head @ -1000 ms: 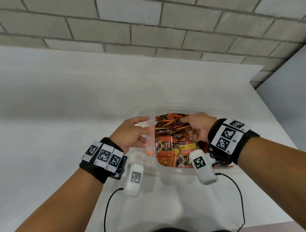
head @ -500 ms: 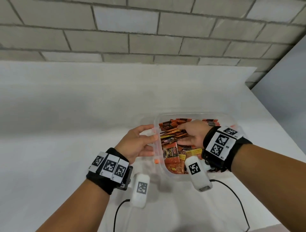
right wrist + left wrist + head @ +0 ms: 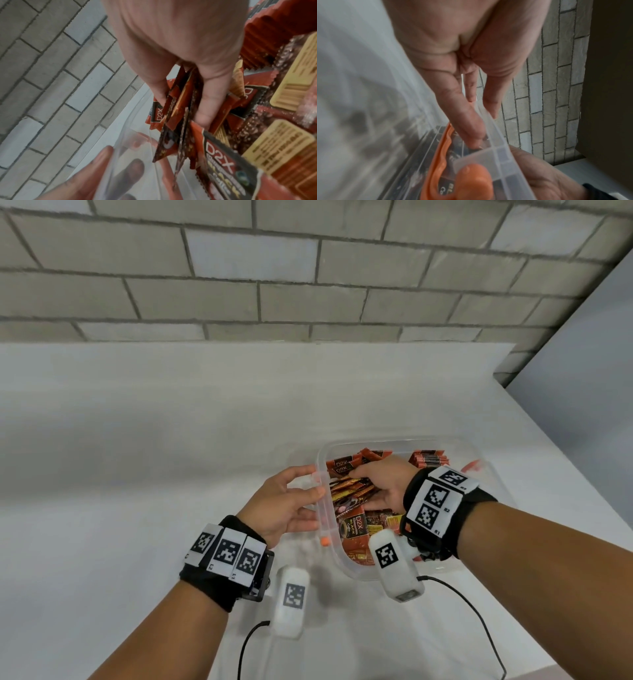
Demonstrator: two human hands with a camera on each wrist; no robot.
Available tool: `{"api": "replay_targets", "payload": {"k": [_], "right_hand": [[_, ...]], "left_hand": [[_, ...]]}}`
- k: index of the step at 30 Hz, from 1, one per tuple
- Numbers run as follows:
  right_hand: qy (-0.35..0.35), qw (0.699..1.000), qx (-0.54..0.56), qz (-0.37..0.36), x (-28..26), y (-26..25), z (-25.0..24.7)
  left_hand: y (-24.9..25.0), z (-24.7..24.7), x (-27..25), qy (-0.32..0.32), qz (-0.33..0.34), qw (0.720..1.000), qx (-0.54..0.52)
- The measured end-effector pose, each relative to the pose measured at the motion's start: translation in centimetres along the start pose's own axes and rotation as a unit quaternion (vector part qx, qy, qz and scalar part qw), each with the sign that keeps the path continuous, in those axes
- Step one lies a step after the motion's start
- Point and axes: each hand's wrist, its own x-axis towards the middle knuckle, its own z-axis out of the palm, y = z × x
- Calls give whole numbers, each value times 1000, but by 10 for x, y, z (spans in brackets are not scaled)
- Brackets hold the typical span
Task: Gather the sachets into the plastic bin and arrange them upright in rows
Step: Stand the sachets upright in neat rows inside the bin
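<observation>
A clear plastic bin (image 3: 397, 441) stands on the white table, full of red and orange sachets (image 3: 352, 529). Most lie loose in a heap, and a short row (image 3: 430, 458) stands upright at the far right. My left hand (image 3: 317, 481) holds the bin's left wall by the rim, thumb above and fingers on the outside (image 3: 485, 128). My right hand (image 3: 363, 484) is inside the bin near its far left. In the right wrist view that hand (image 3: 183, 109) pinches a bunch of sachets (image 3: 178, 94) on edge between thumb and fingers, close to the clear wall (image 3: 123, 121).
An orange latch (image 3: 474, 175) sits on the bin's left rim, another (image 3: 471, 465) on the right. A grey block wall (image 3: 308, 268) rises behind the table (image 3: 137, 440). The table's right edge (image 3: 565, 460) runs close to the bin. Two black cables (image 3: 479, 621) trail near the front.
My right hand has moved from the bin's middle toward the far left corner with sachets in its grip. The left hand has stayed on the left wall.
</observation>
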Motion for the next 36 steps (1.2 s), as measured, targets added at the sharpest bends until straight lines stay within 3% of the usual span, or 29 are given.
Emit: {"api": "replay_targets", "payload": {"k": [14, 23, 31, 36], "right_hand": [[-19, 1000, 0, -14, -12, 14, -35], [-44, 995, 25, -85, -6, 30, -63], [-89, 988, 21, -127, -10, 32, -80], [-121, 979, 37, -159, -16, 34, -91]], "left_hand": [[5, 3, -2, 27, 13, 999, 30], [5, 9, -8, 86, 23, 994, 61], [23, 28, -28, 224, 130, 966, 19], [36, 67, -30, 208, 177, 946, 175]]}}
